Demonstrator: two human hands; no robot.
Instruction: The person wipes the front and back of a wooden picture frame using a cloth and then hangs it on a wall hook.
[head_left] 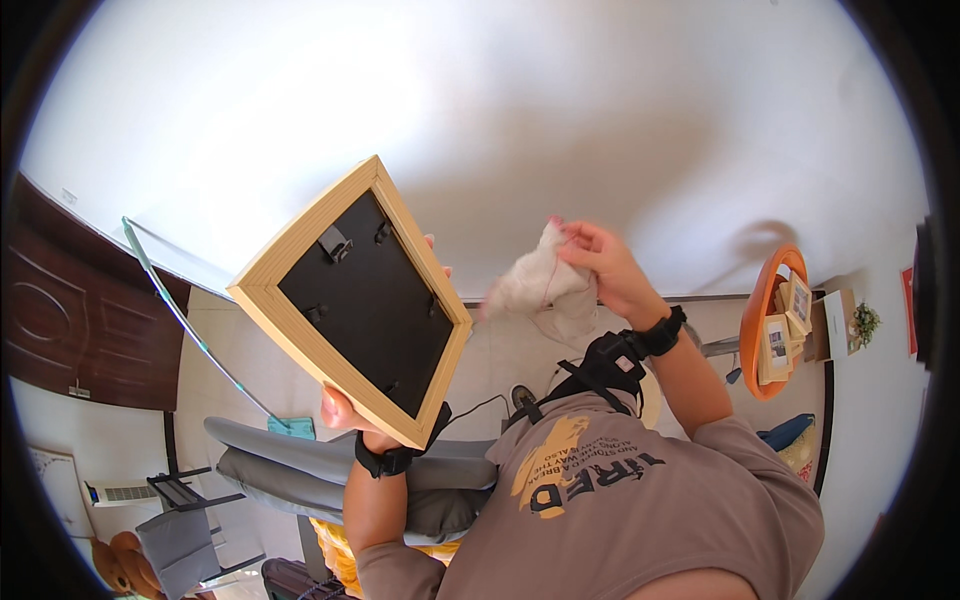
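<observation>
My left hand (342, 410) grips a light wooden picture frame (365, 300) by its lower edge, with the thumb on the near side and a few fingertips showing past the right edge. The frame is tilted, and its black backing with several small dark clips faces me. To the right of it, my right hand (612, 268) pinches a crumpled white cloth (540, 283) that hangs down and has a little pink at its edges. Cloth and frame are apart. Most of the left fingers are hidden behind the frame.
An orange round-topped table (758, 300) at the right bears several small picture frames (776, 345). Further right stands a green plant (865, 322). At left are a teal-handled mop (200, 340), a grey sofa (300, 450), a folding chair (180, 550) and a dark door (95, 310). A white wall (560, 100) rises ahead.
</observation>
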